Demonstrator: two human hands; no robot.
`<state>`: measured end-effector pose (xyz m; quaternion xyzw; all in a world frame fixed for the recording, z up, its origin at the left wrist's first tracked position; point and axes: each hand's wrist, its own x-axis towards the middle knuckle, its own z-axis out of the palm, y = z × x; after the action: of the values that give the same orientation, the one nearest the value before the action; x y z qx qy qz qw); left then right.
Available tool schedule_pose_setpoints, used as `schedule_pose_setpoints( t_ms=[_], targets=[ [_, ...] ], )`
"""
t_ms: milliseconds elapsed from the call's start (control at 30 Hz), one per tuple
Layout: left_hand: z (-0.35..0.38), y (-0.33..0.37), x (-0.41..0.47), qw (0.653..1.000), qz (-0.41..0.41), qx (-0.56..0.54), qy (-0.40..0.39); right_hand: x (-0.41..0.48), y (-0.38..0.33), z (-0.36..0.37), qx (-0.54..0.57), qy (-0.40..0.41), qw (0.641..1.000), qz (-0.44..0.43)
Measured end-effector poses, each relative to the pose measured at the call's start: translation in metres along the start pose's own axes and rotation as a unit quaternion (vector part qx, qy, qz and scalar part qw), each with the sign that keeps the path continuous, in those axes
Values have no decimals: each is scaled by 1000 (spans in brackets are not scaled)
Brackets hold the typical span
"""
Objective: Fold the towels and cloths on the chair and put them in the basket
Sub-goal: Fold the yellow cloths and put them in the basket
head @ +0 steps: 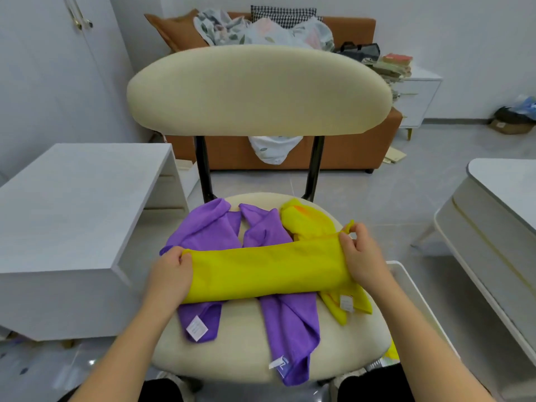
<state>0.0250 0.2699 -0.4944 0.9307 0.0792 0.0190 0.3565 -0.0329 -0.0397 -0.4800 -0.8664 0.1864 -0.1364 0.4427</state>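
A yellow cloth (266, 271), folded into a long band, stretches across the cream chair seat (237, 352). My left hand (171, 274) grips its left end. My right hand (362, 256) holds its right end, thumb and finger pinching the top corner. Under the band lie two purple cloths, one at the left (203, 230) and one in the middle (290, 320), both with white tags. Another yellow cloth (307, 221) is crumpled at the seat's back right. A white basket (412, 288) stands on the floor to the right of the chair, mostly hidden by my right arm.
The chair's cream backrest (258, 91) rises in front of me. A white cabinet (72, 227) stands close on the left and a white table (499, 216) on the right. An orange sofa (348, 152) piled with bedding lies behind.
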Motion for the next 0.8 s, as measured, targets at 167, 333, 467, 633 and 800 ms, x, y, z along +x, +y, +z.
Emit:
schedule_pose_setpoints(
  t_ms=[167, 333, 467, 633, 800],
  targets=[
    [7, -5, -1, 997, 21, 70, 25, -1, 9, 8, -38, 14, 999, -6],
    [0, 3, -5, 995, 52, 72, 44, 1, 6, 6, -19, 12, 1000, -10],
    [-4, -1, -8, 995, 57, 58, 53, 0, 5, 5, 16, -2, 1000, -4],
    [-10, -3, -14, 991, 102, -62, 53, -3, 6, -4, 47, -1, 999, -13],
    [-38, 20, -21, 967, 138, -201, 67, -12, -19, -26, 126, 43, 990, -53]
  ],
)
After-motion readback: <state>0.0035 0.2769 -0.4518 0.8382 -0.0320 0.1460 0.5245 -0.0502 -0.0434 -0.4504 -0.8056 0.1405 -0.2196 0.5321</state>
